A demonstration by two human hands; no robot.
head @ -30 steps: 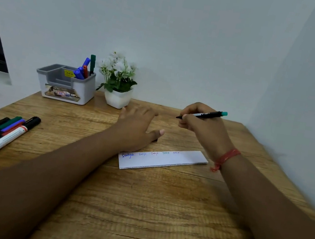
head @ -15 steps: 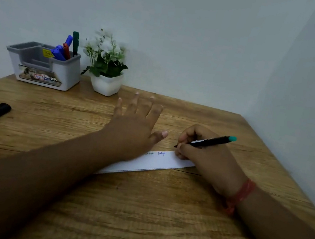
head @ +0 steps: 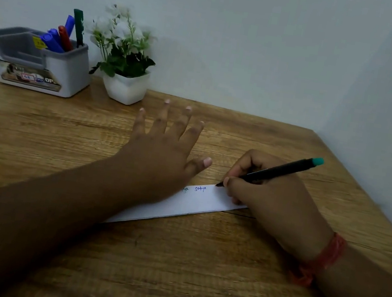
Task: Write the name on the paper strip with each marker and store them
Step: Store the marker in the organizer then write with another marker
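Fingers [head: 234,181] of right hand [head: 271,199] pinch slim black marker [head: 278,173], teal-capped, tip at white paper strip's [head: 196,203] far edge. Left hand [head: 161,148] flat, fingers spread, pinning strip to grained wooden table [head: 195,276].

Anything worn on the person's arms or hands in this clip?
Both forearms are bare, with no sleeves in view. The right hand has a red thread band wrapped around its wrist. The left hand wears no rings or bands.

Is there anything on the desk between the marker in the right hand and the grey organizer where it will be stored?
Yes: the left hand lies flat on the paper strip, between the marker and the organizer.
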